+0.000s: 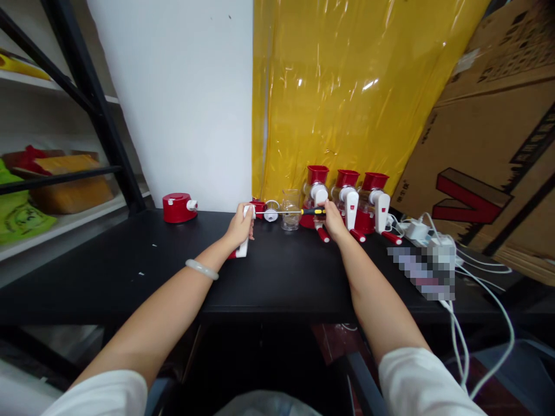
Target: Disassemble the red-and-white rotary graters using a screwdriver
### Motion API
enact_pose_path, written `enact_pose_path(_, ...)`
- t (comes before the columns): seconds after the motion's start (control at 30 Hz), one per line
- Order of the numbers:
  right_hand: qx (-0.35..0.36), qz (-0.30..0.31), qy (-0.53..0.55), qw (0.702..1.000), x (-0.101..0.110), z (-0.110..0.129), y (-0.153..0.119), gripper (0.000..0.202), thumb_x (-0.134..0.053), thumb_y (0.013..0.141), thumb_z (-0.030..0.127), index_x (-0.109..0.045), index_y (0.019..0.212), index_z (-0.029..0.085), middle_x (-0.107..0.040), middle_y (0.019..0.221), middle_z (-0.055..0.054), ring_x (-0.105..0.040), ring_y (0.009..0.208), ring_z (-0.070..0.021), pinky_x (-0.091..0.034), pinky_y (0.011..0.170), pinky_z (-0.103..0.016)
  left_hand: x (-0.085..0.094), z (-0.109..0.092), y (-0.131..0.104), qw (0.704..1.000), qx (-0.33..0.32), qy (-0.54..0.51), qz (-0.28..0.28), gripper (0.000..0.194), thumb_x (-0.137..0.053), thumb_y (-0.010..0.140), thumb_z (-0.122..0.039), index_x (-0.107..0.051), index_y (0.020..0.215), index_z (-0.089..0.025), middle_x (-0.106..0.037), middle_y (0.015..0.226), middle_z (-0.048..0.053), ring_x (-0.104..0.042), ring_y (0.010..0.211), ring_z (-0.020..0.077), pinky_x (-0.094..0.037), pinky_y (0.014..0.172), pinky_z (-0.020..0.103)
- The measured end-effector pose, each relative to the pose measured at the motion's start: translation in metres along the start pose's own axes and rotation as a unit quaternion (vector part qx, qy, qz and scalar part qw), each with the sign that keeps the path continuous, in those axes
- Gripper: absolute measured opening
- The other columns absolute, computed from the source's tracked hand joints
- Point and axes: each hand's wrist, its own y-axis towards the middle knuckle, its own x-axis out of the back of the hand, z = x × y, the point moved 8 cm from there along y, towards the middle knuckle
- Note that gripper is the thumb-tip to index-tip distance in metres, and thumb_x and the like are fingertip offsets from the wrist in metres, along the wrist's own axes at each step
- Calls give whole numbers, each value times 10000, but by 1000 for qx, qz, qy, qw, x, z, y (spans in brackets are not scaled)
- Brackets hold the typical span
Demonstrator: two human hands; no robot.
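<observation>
My left hand (240, 225) is closed around a white crank handle (244, 245) with a red grip, held upright just over the black table (286, 277). In my right hand (333, 219) is a screwdriver (313, 212) with a yellow and black handle. Its metal shaft lies level and points left, the tip at the top end of the crank handle; whether it sits in a screw I cannot tell. Behind the shaft are a white round part (271, 215) and a clear plastic cup (290, 219). A red base (179, 209) with a white knob stands to the left.
Three red and white rotary graters (350, 202) with cranks stand at the right back. Beyond them lie white chargers and cables (418, 230) and a blurred-out patch (427, 273). A large cardboard box (481, 144) leans at the right; shelves (82, 214) stand at the left.
</observation>
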Motion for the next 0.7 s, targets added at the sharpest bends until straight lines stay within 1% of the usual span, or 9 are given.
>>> enact_pose_path(0.07,10,-1,-61,998,2,-1,0,537,-507,785,755,-566,878,230,-572,621,20,-533,488,-142,-434,471,-289,1,-2,-1,1000,-6,4,-5,324,-380,983,-460,-451,1204,-233,-461,648,-67,-468,407,82,-449,384,187)
enact_pose_path(0.1,18,0,-86,996,3,0,-1,556,-480,795,772,-568,861,227,-551,579,21,-509,460,-141,-406,449,-284,1,-3,-1,1000,-9,5,-6,327,-381,983,-458,-452,1210,-232,-461,648,-67,-469,409,81,-451,389,187)
enact_pose_path(0.2,39,-4,-123,992,5,5,-1,525,-540,776,755,-553,796,230,-492,525,36,-456,430,-130,-324,407,-266,1,-3,-1,1000,-7,9,-4,334,-388,981,-460,-453,1222,-239,-468,650,-66,-473,411,81,-455,397,188)
enact_pose_path(0.3,36,-3,-73,997,4,5,0,496,-652,709,711,-537,803,238,-485,569,52,-440,437,-107,-296,401,-247,0,-2,-1,1000,-3,14,1,327,-390,980,-456,-458,1220,-245,-473,655,-63,-476,410,83,-452,395,189)
enact_pose_path(0.43,23,21,11,999,-4,3,0,522,-753,616,656,-519,827,241,-470,601,79,-411,452,-76,-295,416,-219,2,-3,0,1000,-10,10,-8,315,-384,986,-443,-449,1218,-240,-462,661,-63,-473,415,83,-449,394,189)
enact_pose_path(0.53,20,31,52,998,-7,3,0,521,-793,587,612,-516,823,238,-465,622,86,-414,477,-63,-306,433,-204,2,-2,1,1000,-9,4,-7,305,-379,990,-430,-445,1218,-238,-455,662,-65,-467,410,83,-446,386,193)
enact_pose_path(0.7,25,32,101,994,-7,8,-1,489,-842,556,511,-552,837,235,-527,728,64,-468,563,-65,-346,478,-202,1,0,1,1000,3,-6,-2,297,-374,992,-432,-443,1215,-248,-454,661,-68,-469,401,85,-450,375,198)
